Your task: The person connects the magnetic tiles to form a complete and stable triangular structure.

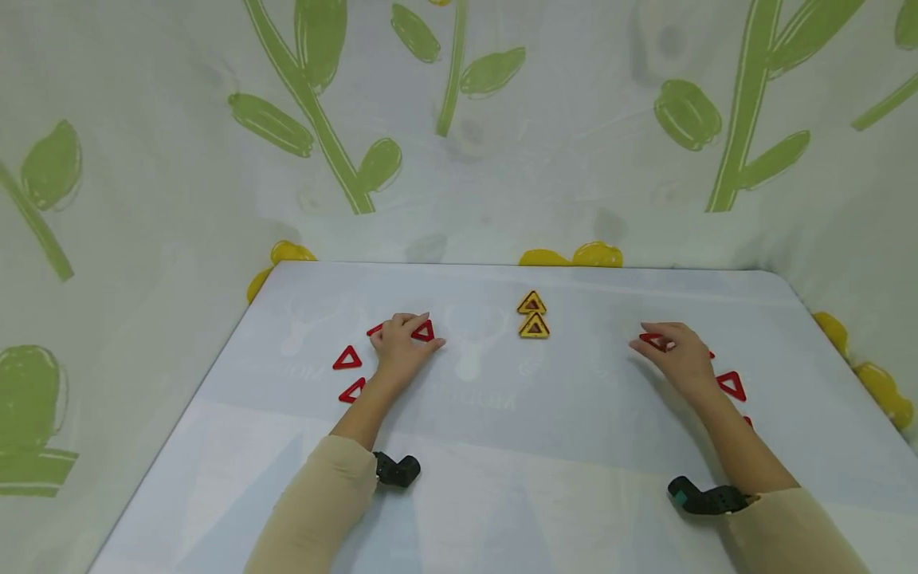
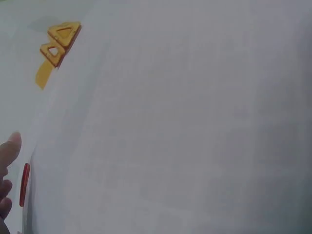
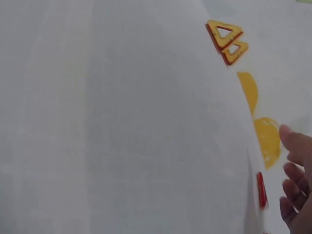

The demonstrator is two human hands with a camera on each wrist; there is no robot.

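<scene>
Near the left of the table, my left hand point(image 1: 398, 349) reaches over a red triangle frame point(image 1: 423, 331), thumb and forefinger spread either side of it. The left wrist view has that hand point(image 2: 6, 178) at its edge, beside a red piece point(image 2: 24, 185) seen edge-on. Over on the right, my right hand point(image 1: 681, 359) is spread around another red triangle frame point(image 1: 653, 341). In the right wrist view its fingers point(image 3: 294, 187) are bent beside a red piece point(image 3: 262, 190), with a gap between. Two yellow triangle pieces point(image 1: 534, 325) with red undersides lie point to base between the hands.
More red triangles point(image 1: 347, 358) lie around the left forearm, and others point(image 1: 731, 386) by the right forearm, partly hidden. The white table point(image 1: 459, 494) backs onto a pale curtain point(image 1: 545, 183) with green leaf prints and yellow shapes. A black wrist camera point(image 1: 398, 470) sits on each wrist.
</scene>
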